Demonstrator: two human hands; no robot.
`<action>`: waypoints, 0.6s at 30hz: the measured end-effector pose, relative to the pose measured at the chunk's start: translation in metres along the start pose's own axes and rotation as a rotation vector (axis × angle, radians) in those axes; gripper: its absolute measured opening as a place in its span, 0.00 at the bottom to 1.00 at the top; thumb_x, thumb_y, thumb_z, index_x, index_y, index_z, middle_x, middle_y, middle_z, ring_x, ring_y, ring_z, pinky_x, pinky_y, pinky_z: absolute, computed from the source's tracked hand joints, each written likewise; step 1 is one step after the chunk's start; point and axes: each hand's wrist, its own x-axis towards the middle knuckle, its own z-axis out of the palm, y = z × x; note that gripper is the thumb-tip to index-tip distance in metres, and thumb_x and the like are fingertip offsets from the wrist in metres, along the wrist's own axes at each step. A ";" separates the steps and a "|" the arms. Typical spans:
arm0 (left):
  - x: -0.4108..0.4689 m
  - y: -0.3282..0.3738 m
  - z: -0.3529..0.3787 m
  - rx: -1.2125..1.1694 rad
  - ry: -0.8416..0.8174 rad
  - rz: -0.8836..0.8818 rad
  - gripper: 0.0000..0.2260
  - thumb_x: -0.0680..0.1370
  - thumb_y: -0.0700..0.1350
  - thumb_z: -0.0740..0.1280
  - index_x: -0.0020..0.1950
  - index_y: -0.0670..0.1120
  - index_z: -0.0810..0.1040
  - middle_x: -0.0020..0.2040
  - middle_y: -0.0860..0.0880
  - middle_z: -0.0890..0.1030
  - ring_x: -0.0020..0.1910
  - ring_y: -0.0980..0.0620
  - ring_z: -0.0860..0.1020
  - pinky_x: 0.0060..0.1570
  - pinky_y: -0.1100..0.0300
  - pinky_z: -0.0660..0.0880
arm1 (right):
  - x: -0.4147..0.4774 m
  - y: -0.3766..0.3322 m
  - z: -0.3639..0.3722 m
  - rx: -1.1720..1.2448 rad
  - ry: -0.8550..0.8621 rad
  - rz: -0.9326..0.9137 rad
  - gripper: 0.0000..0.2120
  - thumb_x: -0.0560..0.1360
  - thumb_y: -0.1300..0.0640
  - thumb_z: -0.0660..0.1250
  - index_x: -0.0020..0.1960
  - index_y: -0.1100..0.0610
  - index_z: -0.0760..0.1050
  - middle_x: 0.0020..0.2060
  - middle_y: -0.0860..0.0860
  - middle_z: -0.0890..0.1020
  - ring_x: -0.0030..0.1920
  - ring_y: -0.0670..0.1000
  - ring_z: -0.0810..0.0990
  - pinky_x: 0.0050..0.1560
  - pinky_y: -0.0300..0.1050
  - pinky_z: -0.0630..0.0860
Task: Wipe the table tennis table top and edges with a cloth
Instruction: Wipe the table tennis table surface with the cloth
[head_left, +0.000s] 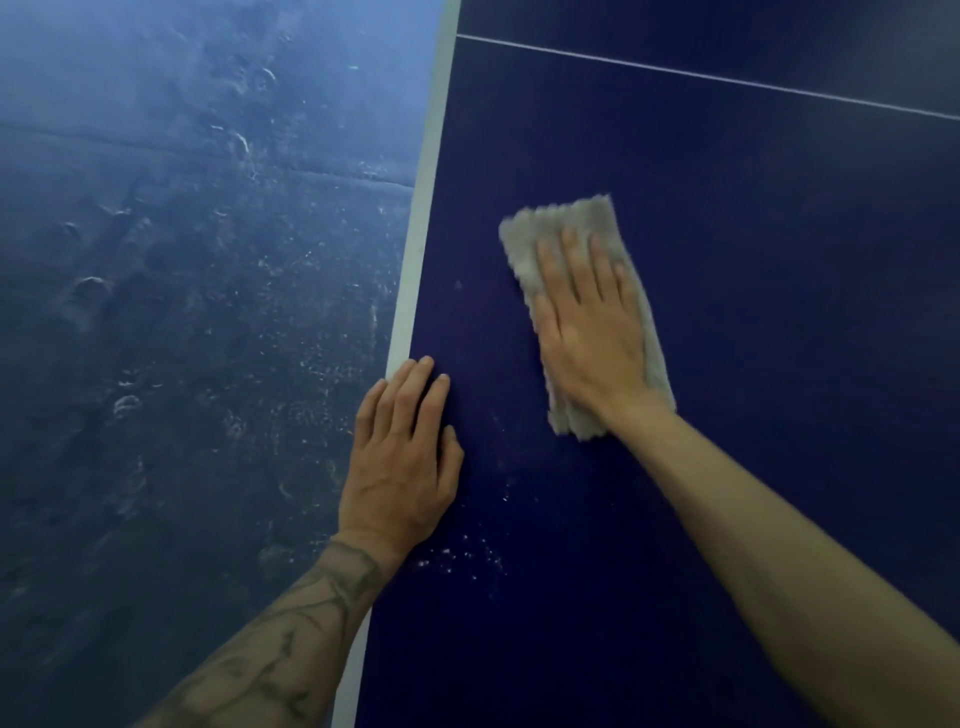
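The dark blue table tennis table top (727, 312) fills the right side of the view, with a white stripe along its left edge (415, 270). A folded grey cloth (558, 228) lies flat on the top. My right hand (587, 332) presses on the cloth with straight, spread fingers. My left hand (402, 457) rests flat on the table beside the white edge, fingers straight, holding nothing. White dust specks (457, 556) lie on the surface near my left wrist.
A thin white line (701, 75) crosses the table top at the far end. Left of the table edge is a scuffed blue floor (182, 312) with pale marks.
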 end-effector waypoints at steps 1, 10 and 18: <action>0.000 0.000 0.001 -0.002 0.004 0.002 0.22 0.83 0.46 0.59 0.77 0.40 0.70 0.79 0.41 0.67 0.80 0.42 0.64 0.81 0.42 0.58 | 0.019 -0.008 -0.002 0.034 0.015 0.064 0.28 0.90 0.47 0.44 0.88 0.51 0.45 0.87 0.52 0.46 0.87 0.55 0.43 0.85 0.58 0.43; -0.009 0.001 -0.013 -0.042 0.004 0.028 0.19 0.83 0.42 0.61 0.74 0.38 0.74 0.77 0.40 0.70 0.78 0.41 0.68 0.80 0.43 0.61 | -0.036 -0.046 0.010 -0.038 -0.073 -0.404 0.27 0.89 0.48 0.47 0.88 0.50 0.50 0.87 0.50 0.51 0.87 0.53 0.46 0.86 0.56 0.44; -0.076 -0.005 -0.014 -0.022 -0.007 -0.024 0.20 0.83 0.43 0.62 0.75 0.39 0.72 0.78 0.41 0.69 0.79 0.43 0.66 0.82 0.46 0.57 | 0.040 -0.083 0.002 0.009 -0.055 -0.155 0.28 0.90 0.47 0.43 0.88 0.51 0.43 0.87 0.52 0.45 0.87 0.55 0.42 0.85 0.56 0.41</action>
